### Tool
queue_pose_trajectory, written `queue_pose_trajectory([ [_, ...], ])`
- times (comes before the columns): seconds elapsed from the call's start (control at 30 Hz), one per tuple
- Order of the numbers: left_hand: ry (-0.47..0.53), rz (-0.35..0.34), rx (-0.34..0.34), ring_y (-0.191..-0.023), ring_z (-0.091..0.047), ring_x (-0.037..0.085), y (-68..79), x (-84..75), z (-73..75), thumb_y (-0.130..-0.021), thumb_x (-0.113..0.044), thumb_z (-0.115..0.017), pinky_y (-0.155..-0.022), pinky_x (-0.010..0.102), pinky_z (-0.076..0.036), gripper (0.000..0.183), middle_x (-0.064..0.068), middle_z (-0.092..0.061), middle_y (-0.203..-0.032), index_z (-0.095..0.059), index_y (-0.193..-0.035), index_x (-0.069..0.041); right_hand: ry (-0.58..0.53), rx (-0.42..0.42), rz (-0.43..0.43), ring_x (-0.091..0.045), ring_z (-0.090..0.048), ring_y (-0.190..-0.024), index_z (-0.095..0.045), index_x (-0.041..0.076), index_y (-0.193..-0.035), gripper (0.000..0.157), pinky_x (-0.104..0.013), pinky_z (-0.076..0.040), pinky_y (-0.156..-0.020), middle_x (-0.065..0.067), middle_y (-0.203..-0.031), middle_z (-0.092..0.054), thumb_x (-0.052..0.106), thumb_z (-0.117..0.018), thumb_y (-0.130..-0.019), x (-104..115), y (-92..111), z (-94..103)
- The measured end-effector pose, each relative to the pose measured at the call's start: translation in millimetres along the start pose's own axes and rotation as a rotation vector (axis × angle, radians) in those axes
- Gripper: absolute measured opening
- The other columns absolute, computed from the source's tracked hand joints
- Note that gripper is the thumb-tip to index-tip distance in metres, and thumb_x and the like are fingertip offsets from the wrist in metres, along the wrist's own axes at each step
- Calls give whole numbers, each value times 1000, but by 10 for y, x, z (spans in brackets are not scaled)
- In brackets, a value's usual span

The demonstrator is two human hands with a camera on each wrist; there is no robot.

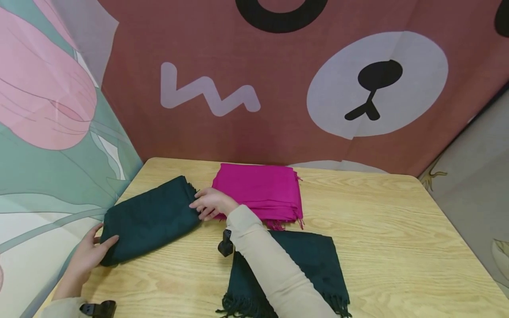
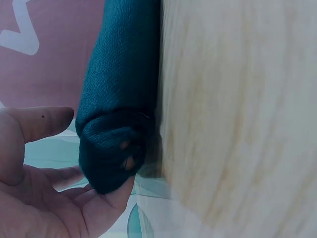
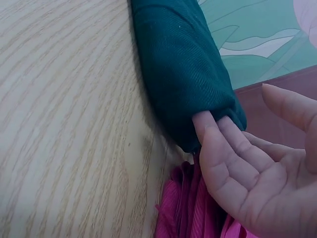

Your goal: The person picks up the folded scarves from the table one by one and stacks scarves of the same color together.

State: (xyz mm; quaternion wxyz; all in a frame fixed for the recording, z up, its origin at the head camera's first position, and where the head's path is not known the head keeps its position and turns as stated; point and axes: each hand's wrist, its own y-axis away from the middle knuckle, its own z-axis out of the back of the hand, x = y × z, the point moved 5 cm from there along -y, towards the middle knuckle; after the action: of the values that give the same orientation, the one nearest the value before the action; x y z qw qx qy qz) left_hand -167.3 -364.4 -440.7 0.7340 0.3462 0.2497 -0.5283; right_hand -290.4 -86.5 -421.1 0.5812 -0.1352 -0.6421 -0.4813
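A folded dark green scarf (image 1: 149, 221) lies slanted on the left of the table. At its near-left end is my left hand (image 1: 87, 252); in the left wrist view the thumb stands apart from the cloth, while the fingers touch the folded end (image 2: 111, 153), with bits of fingertip showing between the folds. My right hand (image 1: 214, 203) is at the opposite end, beside the magenta scarf. Its fingertips (image 3: 203, 121) press into the edge of the green fold in the right wrist view, thumb raised clear of it.
A folded magenta scarf (image 1: 258, 187) with fringe lies at the back middle of the wooden table (image 1: 397, 247). Another dark green fringed scarf (image 1: 314, 256) lies at the front middle, partly under my right sleeve. Patterned cloth hangings (image 1: 278, 132) stand behind the table and along its sides.
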Motion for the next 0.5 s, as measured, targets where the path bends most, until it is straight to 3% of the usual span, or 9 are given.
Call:
queue_pose_trajectory([
  [0.17, -17, 19, 2, -116, -24, 56, 2, 7, 19, -95, -38, -39, -87, 57, -36, 80, 46, -16, -130, 9, -140, 8, 39, -37, 9, -30, -66, -78, -46, 5, -130, 49, -34, -53, -59, -21, -102, -62, 13, -63, -85, -26, -4, -28],
  [0.37, -53, 9, -48, -113, -27, 56, -11, 10, 28, -95, -36, -40, -85, 58, -37, 78, 45, -20, -128, 6, -140, 9, 143, -233, 69, -25, -63, -65, -56, 6, -122, 42, -36, -53, -57, -10, -89, -62, 13, -67, -82, -53, -22, -71],
  [0.5, -82, 20, -68, -115, -25, 56, -46, 18, 35, -94, -36, -41, -88, 59, -33, 79, 45, -19, -130, 5, -140, 9, 193, -308, 97, -23, -61, -70, -57, 8, -121, 43, -36, -52, -58, -8, -109, -58, 12, -69, -80, -41, -12, -125],
])
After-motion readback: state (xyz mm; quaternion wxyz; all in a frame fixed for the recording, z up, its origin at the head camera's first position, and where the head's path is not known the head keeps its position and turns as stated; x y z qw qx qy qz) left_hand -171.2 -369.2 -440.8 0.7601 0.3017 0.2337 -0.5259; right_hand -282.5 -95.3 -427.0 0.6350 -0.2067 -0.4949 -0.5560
